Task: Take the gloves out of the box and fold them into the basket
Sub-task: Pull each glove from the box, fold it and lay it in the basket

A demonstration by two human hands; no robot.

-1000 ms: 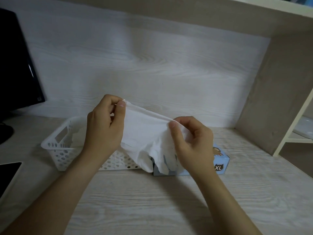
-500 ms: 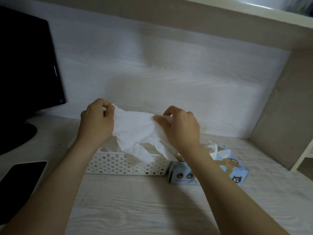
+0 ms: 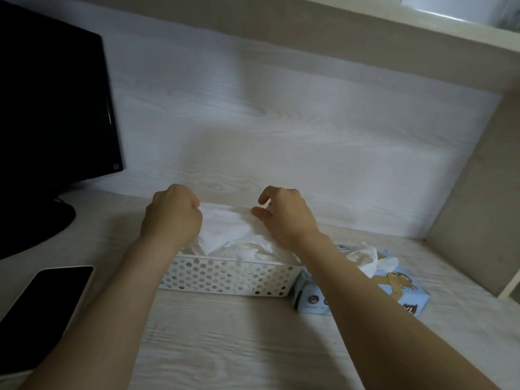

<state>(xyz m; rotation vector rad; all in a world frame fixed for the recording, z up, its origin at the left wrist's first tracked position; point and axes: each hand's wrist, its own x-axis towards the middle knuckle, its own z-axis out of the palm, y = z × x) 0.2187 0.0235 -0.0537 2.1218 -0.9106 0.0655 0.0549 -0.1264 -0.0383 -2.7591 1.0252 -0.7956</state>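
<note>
A white perforated basket [image 3: 225, 277] sits on the desk with several white gloves heaped inside. Over it I hold one white glove [image 3: 225, 226], folded and stretched between my hands. My left hand [image 3: 171, 218] is fisted on the glove's left end. My right hand [image 3: 284, 218] pinches its right end with thumb and forefinger, the other fingers curled. To the basket's right lies the light-blue glove box [image 3: 394, 288], marked XL, with a white glove [image 3: 363, 256] poking out of its top opening.
A black monitor [image 3: 53, 108] and its round base [image 3: 28, 223] stand at the far left. A dark phone [image 3: 42, 311] lies flat at the front left. A wooden side panel [image 3: 478, 175] closes the right, a shelf [image 3: 365, 32] runs overhead.
Both hands have carried the glove down and away from me, from chest height in front of the basket to just above the pile inside it. The glove now looks folded shorter.
</note>
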